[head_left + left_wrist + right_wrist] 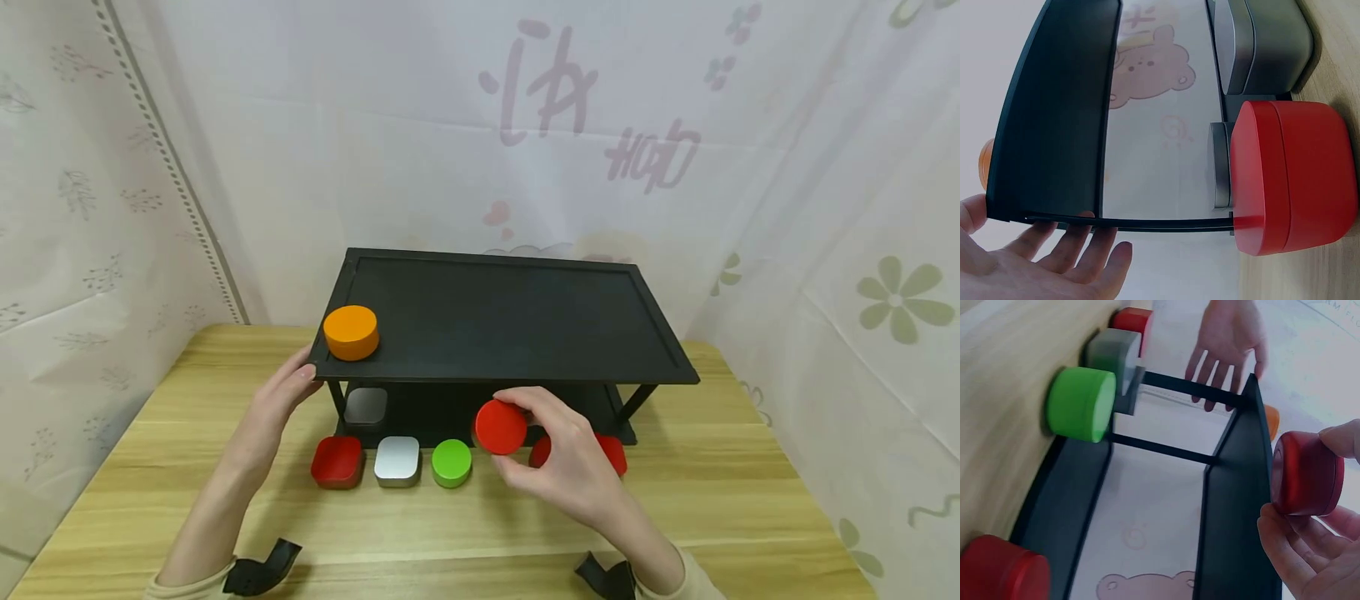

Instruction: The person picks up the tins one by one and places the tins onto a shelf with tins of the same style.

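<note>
My right hand pinches a round red tin between thumb and fingers, in front of the black two-tier shelf and just below its upper board. The right wrist view shows that tin tilted onto its side in the fingers. My left hand touches the left front corner of the upper board, its fingers fairly straight in the left wrist view. A round orange tin stands on the upper board near that corner. On the lower tier, at the left, sits a dark square tin.
Along the shelf's front on the wooden table stand a square red tin, a silver square tin and a round green tin. More red tins are partly hidden behind my right hand. Patterned cloth hangs behind.
</note>
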{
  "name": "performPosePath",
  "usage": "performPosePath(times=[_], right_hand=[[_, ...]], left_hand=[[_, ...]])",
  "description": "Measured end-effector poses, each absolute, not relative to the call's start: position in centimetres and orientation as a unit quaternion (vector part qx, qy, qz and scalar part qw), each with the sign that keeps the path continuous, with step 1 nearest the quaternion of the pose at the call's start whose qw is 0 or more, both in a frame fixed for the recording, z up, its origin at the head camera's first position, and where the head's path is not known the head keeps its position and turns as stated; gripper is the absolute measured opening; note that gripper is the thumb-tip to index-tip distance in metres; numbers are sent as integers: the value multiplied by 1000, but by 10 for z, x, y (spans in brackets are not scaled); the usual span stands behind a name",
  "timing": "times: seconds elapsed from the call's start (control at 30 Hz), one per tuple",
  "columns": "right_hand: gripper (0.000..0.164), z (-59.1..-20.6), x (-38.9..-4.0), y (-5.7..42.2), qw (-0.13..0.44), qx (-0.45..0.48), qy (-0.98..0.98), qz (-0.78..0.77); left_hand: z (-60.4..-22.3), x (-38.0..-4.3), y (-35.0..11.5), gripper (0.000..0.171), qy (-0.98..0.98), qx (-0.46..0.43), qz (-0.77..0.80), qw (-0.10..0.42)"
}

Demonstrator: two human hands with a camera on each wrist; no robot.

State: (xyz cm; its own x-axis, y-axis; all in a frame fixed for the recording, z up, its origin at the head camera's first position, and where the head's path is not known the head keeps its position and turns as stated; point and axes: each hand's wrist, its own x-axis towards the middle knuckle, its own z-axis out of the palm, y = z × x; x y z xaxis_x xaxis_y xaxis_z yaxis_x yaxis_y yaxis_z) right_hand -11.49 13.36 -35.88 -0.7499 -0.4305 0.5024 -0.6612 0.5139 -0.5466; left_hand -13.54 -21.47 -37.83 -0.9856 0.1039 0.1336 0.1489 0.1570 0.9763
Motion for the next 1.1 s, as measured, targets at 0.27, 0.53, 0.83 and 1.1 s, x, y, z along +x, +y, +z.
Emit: performPosePath(times=[0.27, 0.53, 0.83, 1.1], right_hand=[[57, -339, -121, 126, 167, 329, -838, 402], [57, -330, -130, 121, 165, 332, -828, 420], [56, -322, -137, 115, 161, 325, -831, 422], [55, -317, -146, 109, 158, 317, -836, 419]], left_hand=[[-376, -133, -218, 48, -760, -75, -645, -5], [-375, -133, -217, 47, -769, -73, -635, 2], [-375, -134, -216, 47, -771, -71, -633, -6], [-375, -135, -218, 47, -774, -90, -627, -6]])
